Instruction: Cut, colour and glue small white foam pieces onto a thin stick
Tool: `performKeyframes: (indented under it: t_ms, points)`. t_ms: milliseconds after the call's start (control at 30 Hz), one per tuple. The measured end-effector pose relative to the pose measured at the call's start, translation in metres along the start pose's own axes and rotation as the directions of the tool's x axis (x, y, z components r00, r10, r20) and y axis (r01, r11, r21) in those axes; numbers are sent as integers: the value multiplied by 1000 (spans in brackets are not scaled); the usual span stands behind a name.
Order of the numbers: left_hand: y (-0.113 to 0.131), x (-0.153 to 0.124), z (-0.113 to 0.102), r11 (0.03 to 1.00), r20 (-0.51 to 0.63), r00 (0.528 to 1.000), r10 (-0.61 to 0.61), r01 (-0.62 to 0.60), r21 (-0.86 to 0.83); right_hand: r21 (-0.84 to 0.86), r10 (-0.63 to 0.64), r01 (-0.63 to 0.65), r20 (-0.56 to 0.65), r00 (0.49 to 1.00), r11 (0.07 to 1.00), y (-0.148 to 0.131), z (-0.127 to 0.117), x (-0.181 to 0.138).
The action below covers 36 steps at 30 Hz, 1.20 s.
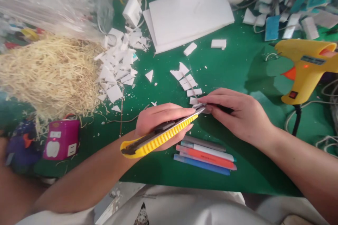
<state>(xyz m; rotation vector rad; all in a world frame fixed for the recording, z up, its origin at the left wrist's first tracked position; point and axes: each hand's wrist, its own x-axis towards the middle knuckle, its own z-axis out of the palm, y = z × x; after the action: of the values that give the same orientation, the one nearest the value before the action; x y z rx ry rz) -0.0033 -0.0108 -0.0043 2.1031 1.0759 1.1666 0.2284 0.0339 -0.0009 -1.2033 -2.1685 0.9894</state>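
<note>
My left hand (158,114) is wrapped round a yellow utility knife (169,133), its blade end pointing right toward my other fingertips. My right hand (241,114) is closed in a pinch at the near end of a strand of white foam pieces (187,82). The pieces lie in a row along a thin cord, with a forked piece at the far end. Fingers and blade meet there, so the pinched part is mostly hidden. Just below the hands lie several felt-tip pens (206,156) side by side.
A yellow glue gun (303,63) stands at right, its red light lit. White offcuts (116,70) and a heap of straw-like shreds (50,74) lie left, near a magenta socket box (62,140). White sheets (190,15) lie behind; blue and white pieces (271,28) pile up far right.
</note>
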Motion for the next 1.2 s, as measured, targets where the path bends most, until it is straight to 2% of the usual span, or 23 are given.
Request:
performKeyframes:
  t_ms: [200,333,433,533,633,700,767,967,1100,1200]
  points:
    - [0,1,1,1000,37,999,13,-13,7,2,-24,24,-9,1000,1000,2,0,-1]
    - [0,1,2,995,19,998,-62,63,-80,-2,-4,4,0,1000,1000,2,0,0]
    - [0,2,-3,996,28,999,-47,49,-77,12,20,-20,-17,1000,1000,1,0,0]
    - [1,5,-16,996,134,989,66,-74,56,40,59,-57,-53,997,998,0,0,0]
    - [3,10,-29,921,333,917,218,-307,241,74,113,-108,-65,991,991,-1,-1,0]
    - [6,12,-33,857,387,877,285,-414,307,101,135,-128,-66,989,987,-2,-2,0]
    - [10,12,-36,819,411,860,302,-455,351,127,141,-131,-71,988,983,-2,-2,0]
    - [14,-4,-58,792,425,873,239,-429,435,144,114,-102,-84,990,984,0,-1,-1]
    - [13,-25,-73,800,380,903,202,-376,468,157,92,-75,-104,990,985,1,1,-2]
    - [18,-35,-72,830,309,931,192,-323,456,177,94,-73,-113,989,982,0,2,-3]
